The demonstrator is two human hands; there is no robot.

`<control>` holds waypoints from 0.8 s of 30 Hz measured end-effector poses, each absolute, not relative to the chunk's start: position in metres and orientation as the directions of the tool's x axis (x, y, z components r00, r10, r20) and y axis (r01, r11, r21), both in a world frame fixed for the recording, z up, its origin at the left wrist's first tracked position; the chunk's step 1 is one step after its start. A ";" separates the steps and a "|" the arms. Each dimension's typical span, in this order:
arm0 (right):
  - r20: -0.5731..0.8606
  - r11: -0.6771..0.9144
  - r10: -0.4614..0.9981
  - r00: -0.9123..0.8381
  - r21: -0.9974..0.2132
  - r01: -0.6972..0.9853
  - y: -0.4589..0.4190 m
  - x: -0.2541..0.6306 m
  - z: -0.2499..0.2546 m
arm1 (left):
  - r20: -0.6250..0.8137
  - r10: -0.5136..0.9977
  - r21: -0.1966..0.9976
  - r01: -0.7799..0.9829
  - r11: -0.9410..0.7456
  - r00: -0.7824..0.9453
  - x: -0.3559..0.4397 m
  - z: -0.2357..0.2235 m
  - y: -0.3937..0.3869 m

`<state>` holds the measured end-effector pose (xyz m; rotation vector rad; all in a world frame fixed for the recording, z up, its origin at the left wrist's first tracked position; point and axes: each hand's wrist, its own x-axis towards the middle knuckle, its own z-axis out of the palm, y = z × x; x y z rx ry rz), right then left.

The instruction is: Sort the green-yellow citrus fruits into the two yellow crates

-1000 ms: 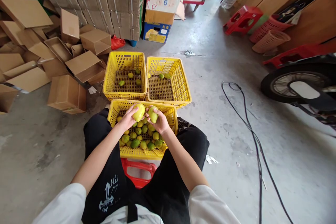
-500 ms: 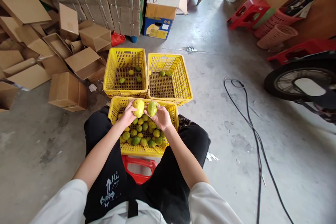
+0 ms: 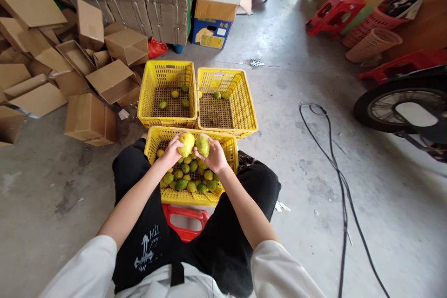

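Note:
My left hand (image 3: 172, 152) is closed around a yellow lemon (image 3: 186, 144). Close beside it, my right hand (image 3: 215, 156) grips a greener lemon (image 3: 202, 146). Both fruits are held up side by side over the near yellow crate (image 3: 188, 199), between my knees. Inside that crate lie many green and yellow lemons (image 3: 181, 185). Two more yellow crates stand just beyond: the far left crate (image 3: 141, 102) has several lemons on its floor, and the far right crate (image 3: 249, 102) has a few along its left and back.
Cardboard boxes (image 3: 89, 118) lie heaped at the left, before a tall stack of flattened cartons (image 3: 164, 9). A blue box (image 3: 210, 34) stands behind the crates. A black cable (image 3: 335, 163) runs across the floor at right, near a wheel (image 3: 380, 104). A red stool (image 3: 185, 233) is below me.
Both lemons stay in my hands. The green one has been turned slightly in my right hand, and the view has shifted a little.

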<state>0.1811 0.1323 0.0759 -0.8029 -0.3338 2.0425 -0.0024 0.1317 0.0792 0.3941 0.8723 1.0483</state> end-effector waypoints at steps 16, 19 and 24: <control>-0.404 -0.512 0.852 -0.333 -0.515 -0.687 0.130 0.177 0.081 | -0.427 0.885 0.690 -0.564 0.453 0.187 -0.012 0.078 0.132; -0.392 -0.497 0.863 -0.319 -0.542 -0.678 0.129 0.176 0.080 | -0.400 0.890 0.727 -0.516 0.453 0.218 -0.008 0.081 0.130; -0.391 -0.458 0.882 -0.263 -0.579 -0.674 0.130 0.173 0.076 | -0.390 0.902 0.744 -0.515 0.426 0.184 -0.001 0.085 0.130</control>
